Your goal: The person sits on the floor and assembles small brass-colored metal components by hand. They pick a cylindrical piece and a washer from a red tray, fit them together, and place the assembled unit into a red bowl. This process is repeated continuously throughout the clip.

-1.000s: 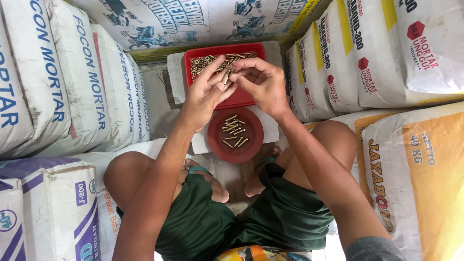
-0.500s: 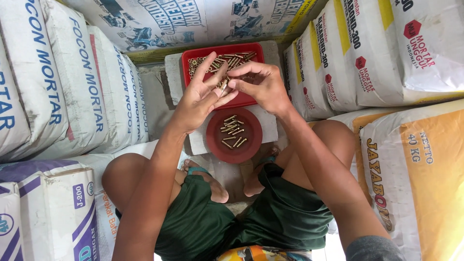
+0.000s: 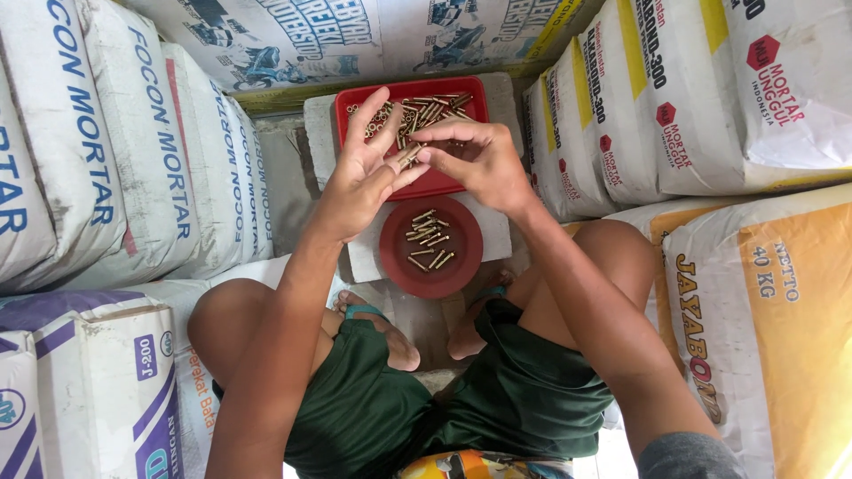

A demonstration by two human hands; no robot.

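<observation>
While both hands meet over the red rectangular tray [image 3: 413, 89], the head view shows the left hand [image 3: 368, 173] held palm-up at about ten o'clock from the round dark-red dish [image 3: 432, 247], its fingers spread wide and a few small brass-coloured bolts [image 3: 406, 157] resting where the thumb meets the fingers. Directly at three o'clock from it, the right hand [image 3: 479, 160] is curled knuckles-up, its thumb and forefinger pressed together and pinching at those same bolts, so the two hands touch at the fingertips. Under and beyond the hands, toward twelve o'clock, the tray holds a loose heap of bolts [image 3: 435, 108] of the same colour. At six o'clock from the hands the round dish holds a smaller scatter of bolts [image 3: 426, 239], lying apart from one another across its middle. Tray and dish both sit on a pale grey block [image 3: 497, 235], the dish just beside the tray's near edge. Below the dish the person's bare feet [image 3: 390, 341] and dark green shorts [image 3: 524, 399] show, knees spread to either side of the block. White printed sacks [image 3: 133, 160] are stacked at nine o'clock, more white sacks [image 3: 674, 98] at two o'clock, and an orange-and-white sack [image 3: 781, 319] lies at four o'clock.
</observation>
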